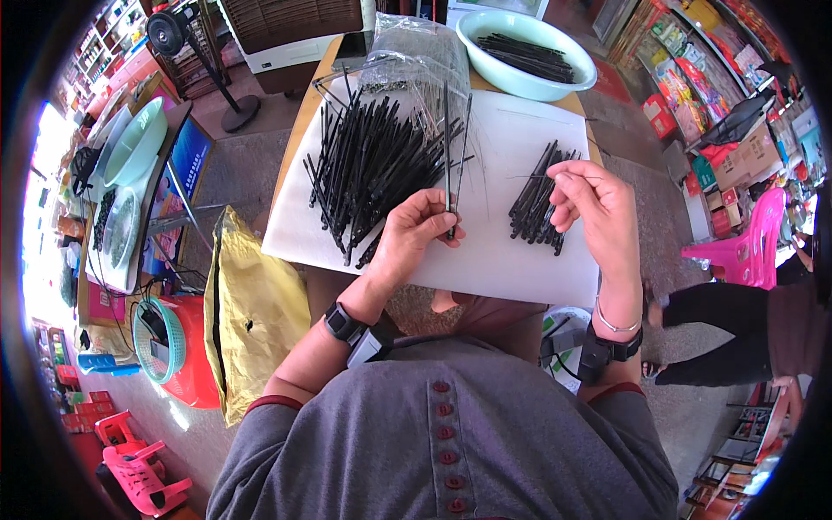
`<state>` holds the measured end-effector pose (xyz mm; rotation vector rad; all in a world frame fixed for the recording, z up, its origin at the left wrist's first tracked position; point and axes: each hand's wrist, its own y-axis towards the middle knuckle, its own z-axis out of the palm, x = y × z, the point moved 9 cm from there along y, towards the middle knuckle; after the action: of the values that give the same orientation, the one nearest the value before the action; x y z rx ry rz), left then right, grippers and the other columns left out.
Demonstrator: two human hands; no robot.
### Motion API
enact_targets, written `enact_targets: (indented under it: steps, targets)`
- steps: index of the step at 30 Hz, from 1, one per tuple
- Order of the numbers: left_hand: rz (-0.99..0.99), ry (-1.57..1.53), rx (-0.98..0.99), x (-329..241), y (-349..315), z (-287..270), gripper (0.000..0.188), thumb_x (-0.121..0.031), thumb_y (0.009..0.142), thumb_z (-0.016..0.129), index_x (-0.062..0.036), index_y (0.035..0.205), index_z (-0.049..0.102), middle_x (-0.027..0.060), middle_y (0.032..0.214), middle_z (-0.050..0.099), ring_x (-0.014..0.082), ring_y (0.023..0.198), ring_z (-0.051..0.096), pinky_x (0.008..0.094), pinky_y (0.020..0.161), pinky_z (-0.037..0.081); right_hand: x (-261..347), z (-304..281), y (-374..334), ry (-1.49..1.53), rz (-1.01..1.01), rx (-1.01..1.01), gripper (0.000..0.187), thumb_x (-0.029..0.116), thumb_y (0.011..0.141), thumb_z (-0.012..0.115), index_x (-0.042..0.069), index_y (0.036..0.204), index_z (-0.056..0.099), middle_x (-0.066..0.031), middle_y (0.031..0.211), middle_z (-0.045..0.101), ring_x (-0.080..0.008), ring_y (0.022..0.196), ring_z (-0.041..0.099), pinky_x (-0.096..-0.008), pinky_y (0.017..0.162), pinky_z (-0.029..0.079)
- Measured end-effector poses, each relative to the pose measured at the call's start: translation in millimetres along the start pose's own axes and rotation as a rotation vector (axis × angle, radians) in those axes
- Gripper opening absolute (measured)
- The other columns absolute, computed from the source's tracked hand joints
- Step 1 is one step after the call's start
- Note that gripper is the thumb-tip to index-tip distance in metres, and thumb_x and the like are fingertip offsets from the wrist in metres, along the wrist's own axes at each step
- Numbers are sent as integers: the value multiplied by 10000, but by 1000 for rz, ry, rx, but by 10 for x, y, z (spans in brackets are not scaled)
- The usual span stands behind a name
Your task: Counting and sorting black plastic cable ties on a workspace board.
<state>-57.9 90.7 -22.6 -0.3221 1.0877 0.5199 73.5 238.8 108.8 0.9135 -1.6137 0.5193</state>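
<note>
Seen from above, a person sits at a pale wooden desk (572,103) covered with a smooth white sheet (511,273). The left hand (419,227) has its grip closed around the lower ends of slim, matte black sticks (449,147), apparently two, standing nearly upright above the sheet. The right hand (591,198) pinches a hair-thin dark strand (535,177), wire or thread, I cannot tell which, above a small bundle of short black sticks (530,208). To the left lies a large, loose heap of black sticks (368,165); behind it sits a crumpled clear plastic bag (412,43), beside a round, pale mint basin (520,90) holding more sticks. Because the upright sticks are held only near their bottoms, they could tip or splay if the fingers loosened. The fine strand might slip or snag on the bundle, and a knock could send the heap's outer sticks rolling.
</note>
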Motion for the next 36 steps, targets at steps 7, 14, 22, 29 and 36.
enact_targets:
  steps: [7, 14, 22, 29, 36]
  targets:
    - [-34, -6, 39, 19, -6, 29, 242, -13, 897, 574, -12, 1136, 538, 62, 943, 618, 151, 834, 629, 278, 735, 527, -641, 176, 232, -67, 74, -67, 136, 82, 929, 527, -6, 959, 626, -25, 813, 590, -63, 628, 558, -184, 522, 459]
    - [2, 34, 98, -2, 8, 36, 278, 59, 861, 574, -3, 1128, 525, 70, 1010, 590, 170, 890, 642, 289, 766, 548, -646, 150, 206, 157, -124, -271, 110, 63, 917, 536, -15, 934, 611, -58, 884, 624, -108, 736, 601, -236, 630, 517]
    - [-38, -18, 144, 10, 7, 69, 318, 42, 863, 591, -23, 1166, 518, 87, 968, 621, 192, 853, 658, 300, 750, 551, -754, 382, 176, 540, -1, -128, 113, 66, 915, 546, -18, 990, 552, -117, 865, 635, -154, 730, 637, -263, 648, 548]
    - [-51, -13, 142, 10, 3, 73, 318, 29, 872, 589, -33, 1175, 516, 79, 938, 626, 181, 821, 662, 284, 709, 558, -861, 585, 171, 603, 95, 21, 119, 74, 915, 535, -11, 995, 557, -115, 858, 636, -171, 711, 639, -281, 657, 549]
    - [-60, 29, 205, 5, -11, 133, 328, 38, 870, 589, -39, 1180, 512, 78, 926, 629, 177, 829, 661, 282, 715, 559, -932, 616, 161, 590, 125, 51, 114, 85, 909, 540, -3, 977, 567, -85, 830, 618, -164, 707, 637, -284, 664, 548]
